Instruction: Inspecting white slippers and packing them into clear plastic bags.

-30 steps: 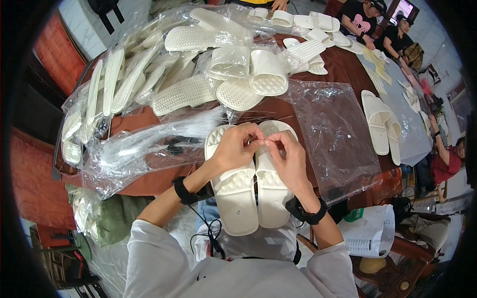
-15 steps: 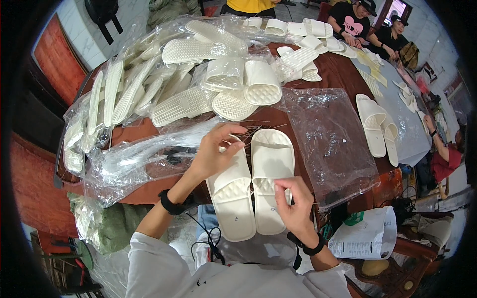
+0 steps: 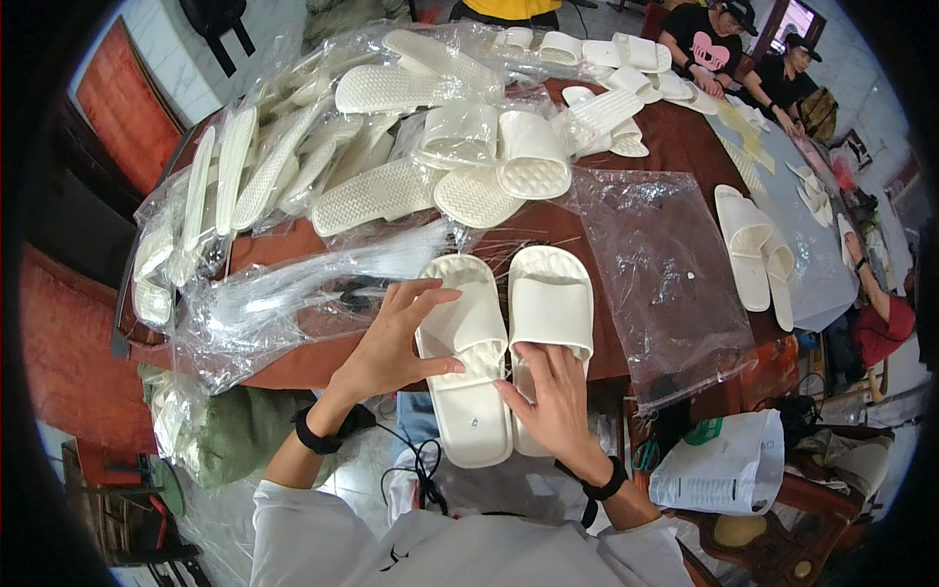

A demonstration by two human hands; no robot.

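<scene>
A pair of cream slippers lies side by side in front of me, toes pointing away, at the near edge of the table. My left hand [image 3: 396,338] curves over the left slipper [image 3: 473,411], its fingers spread across the strap and the thumb by the strap's rear edge. My right hand [image 3: 558,406] lies over the right slipper [image 3: 552,303]; its fingertips reach the strap opening, and the thumb stretches toward the left slipper. That hand hides much of the right slipper's heel.
Bagged cream slippers [image 3: 372,196] pile up beyond. A clear plastic bag [image 3: 665,284] lies right of the pair, a bundle of clear plastic strips [image 3: 303,284] left. Another slipper pair [image 3: 748,249] sits farther right. Several people work around the table; a white bag [image 3: 719,465] stands lower right.
My left hand has come down and nearer, from the left slipper's toe to its strap. My right hand has moved slightly left, its fingers now at the right strap's opening.
</scene>
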